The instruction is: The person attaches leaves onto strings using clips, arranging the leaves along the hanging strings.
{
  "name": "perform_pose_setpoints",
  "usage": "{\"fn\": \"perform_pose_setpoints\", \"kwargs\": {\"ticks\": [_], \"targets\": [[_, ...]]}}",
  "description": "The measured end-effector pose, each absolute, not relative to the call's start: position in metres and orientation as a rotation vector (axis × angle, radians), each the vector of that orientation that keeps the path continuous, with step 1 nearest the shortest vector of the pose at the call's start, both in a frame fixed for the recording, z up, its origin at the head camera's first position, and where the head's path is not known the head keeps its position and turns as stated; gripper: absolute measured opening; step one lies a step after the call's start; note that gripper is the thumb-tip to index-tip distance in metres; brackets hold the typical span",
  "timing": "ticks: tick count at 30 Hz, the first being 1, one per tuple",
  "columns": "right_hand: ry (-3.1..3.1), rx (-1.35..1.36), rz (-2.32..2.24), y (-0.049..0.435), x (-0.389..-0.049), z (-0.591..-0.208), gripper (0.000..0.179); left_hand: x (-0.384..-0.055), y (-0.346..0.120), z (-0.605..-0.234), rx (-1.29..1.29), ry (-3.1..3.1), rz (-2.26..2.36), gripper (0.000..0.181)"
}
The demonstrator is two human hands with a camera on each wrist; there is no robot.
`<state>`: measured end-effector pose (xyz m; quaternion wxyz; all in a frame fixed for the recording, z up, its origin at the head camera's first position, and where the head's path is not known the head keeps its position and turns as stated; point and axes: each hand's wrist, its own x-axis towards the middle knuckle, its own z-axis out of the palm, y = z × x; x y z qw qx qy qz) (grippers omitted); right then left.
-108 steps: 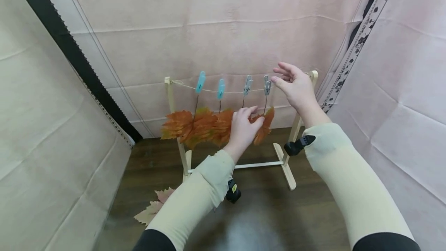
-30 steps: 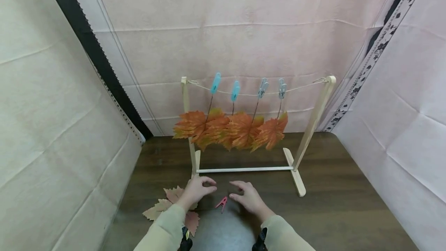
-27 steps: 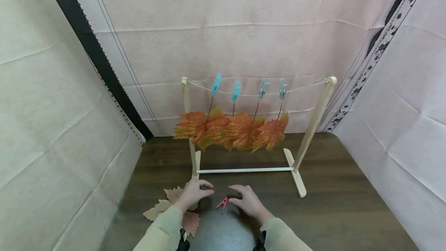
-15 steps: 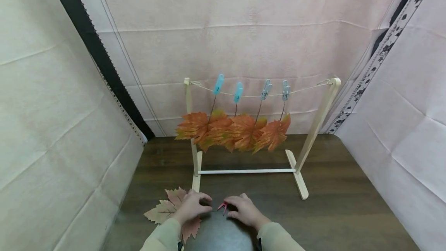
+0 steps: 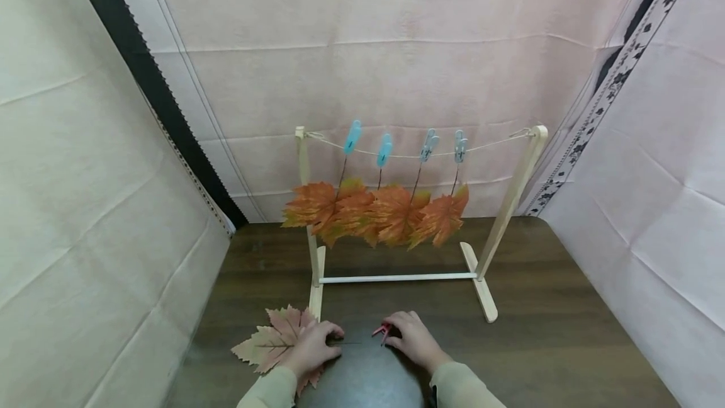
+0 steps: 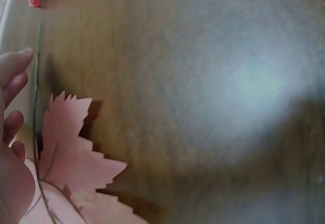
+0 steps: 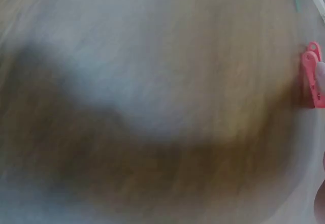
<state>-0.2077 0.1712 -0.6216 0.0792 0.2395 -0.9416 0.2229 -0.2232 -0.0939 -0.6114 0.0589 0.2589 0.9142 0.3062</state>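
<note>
My left hand (image 5: 310,348) is over a pale pink and beige artificial maple leaf (image 5: 266,344) lying on the table, covering part of it. Its thumb and fingers are spread apart on either side of the thin green stem (image 6: 37,64); in the left wrist view the fingers lie along this stem. Facing it, my right hand (image 5: 416,340) pinches a small red-pink clothespin (image 5: 383,331) low over the table. A fingertip presses the clothespin's side in the right wrist view, which shows little else of that hand.
Behind the hands stands a wooden rack with a white crossbar (image 5: 396,278) and a string (image 5: 493,143). Several orange leaves (image 5: 396,211) hang there from blue and grey-blue clothespins (image 5: 352,137). Pale fabric walls (image 5: 113,219) enclose the wooden table (image 5: 566,307).
Both hands have come down from the hanging leaves to the table. My right hand has closed on the red-pink clothespin and shifted it slightly right. My left hand has lowered toward the leaf's stem.
</note>
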Motion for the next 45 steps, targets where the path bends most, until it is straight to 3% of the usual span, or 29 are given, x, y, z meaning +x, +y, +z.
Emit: {"fn": "perform_pose_setpoints", "kwargs": {"ticks": [8,16,23,32,45], "targets": [[-2.768,0.716,0.619,0.173,-0.204,-0.626,0.033,-0.218,-0.095,-0.617,0.725,2.805,0.966,0.017],[-2.770,0.722,0.644,0.175,-0.201,-0.627,0.040,-0.216,-0.097,-0.622,0.768,2.919,0.912,0.015],[-2.817,0.766,0.638,0.172,-0.199,-0.628,0.033,-0.214,-0.098,-0.625,0.818,3.011,0.767,0.011],[-2.818,0.758,0.651,0.174,-0.197,-0.626,0.043,-0.219,-0.106,-0.620,0.938,3.030,0.690,0.012],[-2.690,0.816,0.648,0.177,-0.197,-0.632,0.030,-0.223,-0.106,-0.619,0.948,2.918,0.590,0.008]]}}
